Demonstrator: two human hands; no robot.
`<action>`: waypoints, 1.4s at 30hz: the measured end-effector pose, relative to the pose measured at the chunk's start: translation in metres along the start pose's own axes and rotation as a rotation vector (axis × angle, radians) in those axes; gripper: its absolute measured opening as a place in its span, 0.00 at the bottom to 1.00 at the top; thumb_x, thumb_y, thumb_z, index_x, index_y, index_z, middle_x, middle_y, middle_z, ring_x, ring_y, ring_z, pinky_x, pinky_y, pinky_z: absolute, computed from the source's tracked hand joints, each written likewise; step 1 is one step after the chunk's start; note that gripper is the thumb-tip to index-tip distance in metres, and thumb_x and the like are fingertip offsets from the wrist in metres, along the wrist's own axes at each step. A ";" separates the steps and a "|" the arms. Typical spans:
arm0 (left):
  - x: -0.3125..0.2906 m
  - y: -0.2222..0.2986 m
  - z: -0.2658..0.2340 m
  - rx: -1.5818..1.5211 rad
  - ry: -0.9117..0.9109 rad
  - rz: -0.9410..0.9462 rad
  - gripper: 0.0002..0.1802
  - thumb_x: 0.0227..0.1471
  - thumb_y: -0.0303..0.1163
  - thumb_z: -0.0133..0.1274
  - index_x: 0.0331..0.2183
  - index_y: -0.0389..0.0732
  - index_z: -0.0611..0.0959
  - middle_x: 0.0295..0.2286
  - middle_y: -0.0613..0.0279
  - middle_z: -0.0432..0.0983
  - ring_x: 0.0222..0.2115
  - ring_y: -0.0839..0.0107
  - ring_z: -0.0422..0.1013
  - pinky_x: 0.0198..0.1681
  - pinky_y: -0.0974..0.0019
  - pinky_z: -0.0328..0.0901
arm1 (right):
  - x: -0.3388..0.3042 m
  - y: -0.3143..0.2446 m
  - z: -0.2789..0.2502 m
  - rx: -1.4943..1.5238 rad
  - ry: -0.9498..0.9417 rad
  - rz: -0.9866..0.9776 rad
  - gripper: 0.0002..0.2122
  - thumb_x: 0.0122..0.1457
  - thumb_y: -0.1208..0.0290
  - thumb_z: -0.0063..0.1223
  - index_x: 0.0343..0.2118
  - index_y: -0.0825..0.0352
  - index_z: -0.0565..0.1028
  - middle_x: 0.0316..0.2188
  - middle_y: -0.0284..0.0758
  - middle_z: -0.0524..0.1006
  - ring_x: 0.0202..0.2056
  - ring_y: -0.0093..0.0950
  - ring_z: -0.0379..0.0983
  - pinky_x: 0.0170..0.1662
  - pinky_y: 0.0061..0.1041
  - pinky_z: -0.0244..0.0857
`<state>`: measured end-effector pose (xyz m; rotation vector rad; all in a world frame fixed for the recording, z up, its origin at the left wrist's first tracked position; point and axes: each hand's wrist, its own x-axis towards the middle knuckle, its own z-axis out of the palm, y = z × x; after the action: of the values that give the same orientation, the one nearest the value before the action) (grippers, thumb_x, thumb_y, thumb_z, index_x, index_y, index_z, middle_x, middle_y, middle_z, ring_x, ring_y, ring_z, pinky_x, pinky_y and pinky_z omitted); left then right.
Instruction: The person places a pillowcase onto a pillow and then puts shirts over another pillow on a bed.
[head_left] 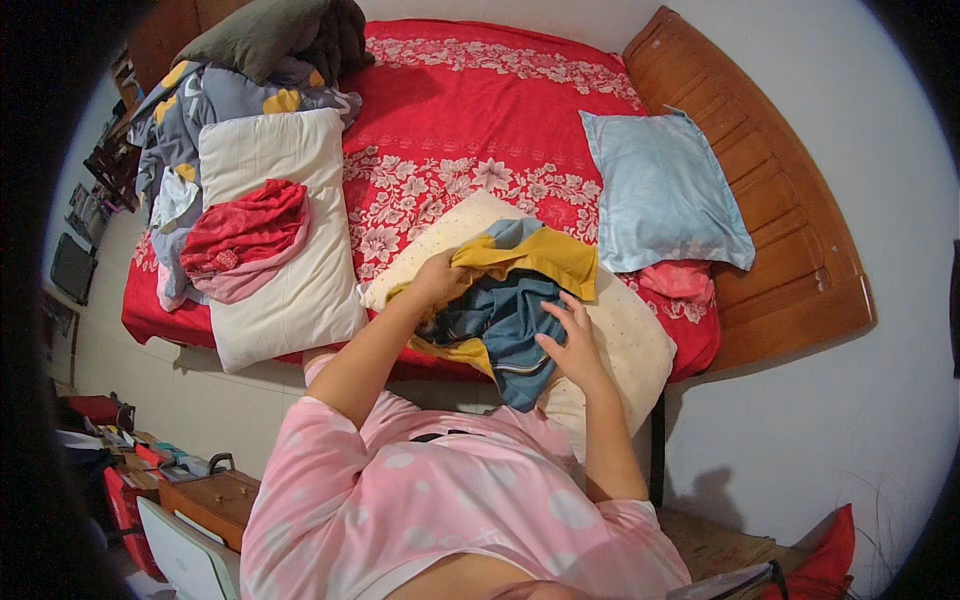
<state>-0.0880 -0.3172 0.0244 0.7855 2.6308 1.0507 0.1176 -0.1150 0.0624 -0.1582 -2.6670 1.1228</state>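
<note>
The left hand (438,280) is curled closed, pinching the yellow border of a zippered yellow-and-blue fabric cover (515,315) at its left side. The right hand (578,345) is loosely spread, thumb and fingers apart, at the cover's right edge; whether it presses the cloth I cannot tell. The cover lies between both hands, atop a speckled cream pillow (638,345) at the bed's near edge.

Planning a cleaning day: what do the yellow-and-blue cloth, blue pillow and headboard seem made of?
Cloth: matte, perhaps cotton, judging by its soft creases.
Blue pillow: smooth fabric covering, possibly sateen, given its faint sheen.
Headboard: probably varnished wood, from its brown panels and gloss.
</note>
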 end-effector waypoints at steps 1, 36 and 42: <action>-0.001 0.003 0.000 -0.421 -0.151 -0.147 0.29 0.49 0.38 0.52 0.51 0.37 0.68 0.37 0.51 0.76 0.37 0.59 0.73 0.42 0.63 0.66 | 0.005 -0.002 0.000 -0.012 -0.020 -0.034 0.24 0.48 0.70 0.60 0.51 0.58 0.68 0.57 0.41 0.56 0.56 0.41 0.55 0.57 0.34 0.52; -0.059 -0.091 -0.057 -0.287 0.469 0.046 0.24 0.40 0.19 0.52 0.44 0.38 0.71 0.42 0.55 0.68 0.44 0.65 0.65 0.48 0.66 0.60 | 0.017 0.025 -0.027 1.138 0.618 0.239 0.11 0.62 0.66 0.44 0.41 0.68 0.68 0.38 0.34 0.72 0.39 0.25 0.71 0.42 0.26 0.65; -0.045 0.009 -0.061 0.187 0.109 0.460 0.28 0.36 0.29 0.59 0.44 0.45 0.75 0.49 0.58 0.65 0.54 0.57 0.56 0.57 0.51 0.46 | 0.010 0.020 -0.041 1.139 0.804 0.294 0.10 0.62 0.65 0.43 0.38 0.66 0.69 0.37 0.33 0.72 0.38 0.26 0.70 0.43 0.27 0.65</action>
<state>-0.0698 -0.3719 0.0745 1.4672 2.7357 0.9739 0.1187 -0.0706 0.0779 -0.6123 -1.1061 1.9299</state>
